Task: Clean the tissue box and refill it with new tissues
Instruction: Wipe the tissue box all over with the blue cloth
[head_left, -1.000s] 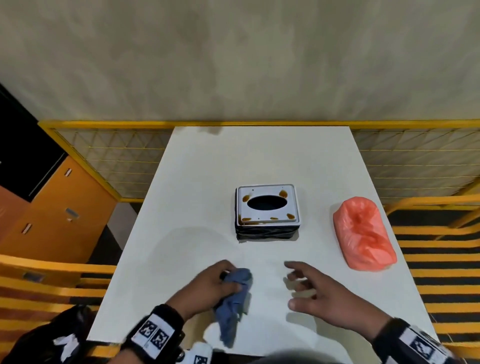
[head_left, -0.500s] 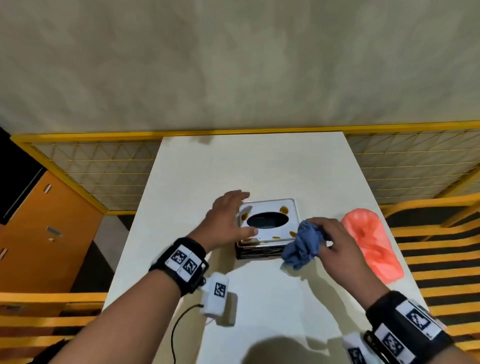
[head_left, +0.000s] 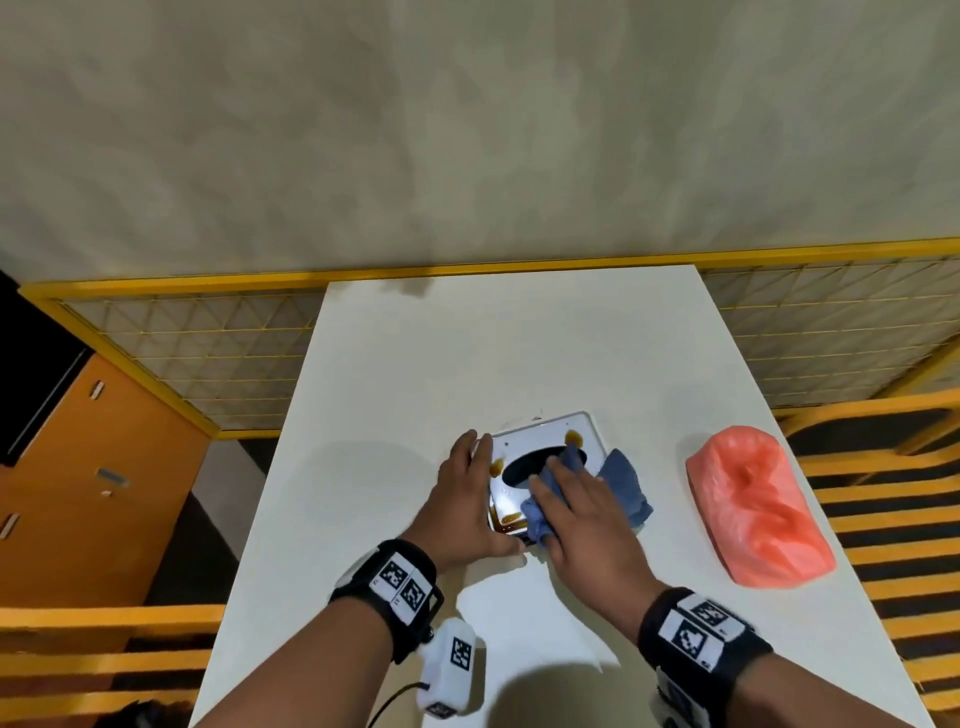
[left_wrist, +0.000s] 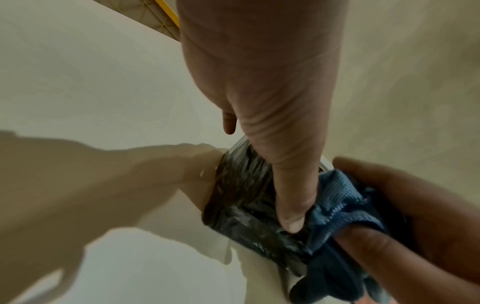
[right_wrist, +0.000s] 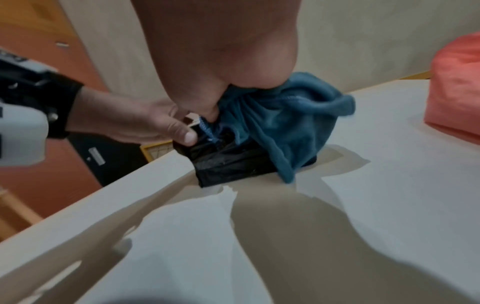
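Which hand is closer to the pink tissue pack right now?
Right. The right hand presses the blue cloth on the tissue box, on the pink tissue pack side; the left hand grips the box's far side.

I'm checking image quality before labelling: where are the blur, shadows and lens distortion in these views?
Head view: fairly sharp; the table edges splay from the wide lens, and arm shadows fall on it near the wrists. Left wrist view: soft, with the left hand looming large and a broad shadow on the table. Right wrist view: the blue cloth is soft, and the pink tissue pack at the frame edge is blurred.
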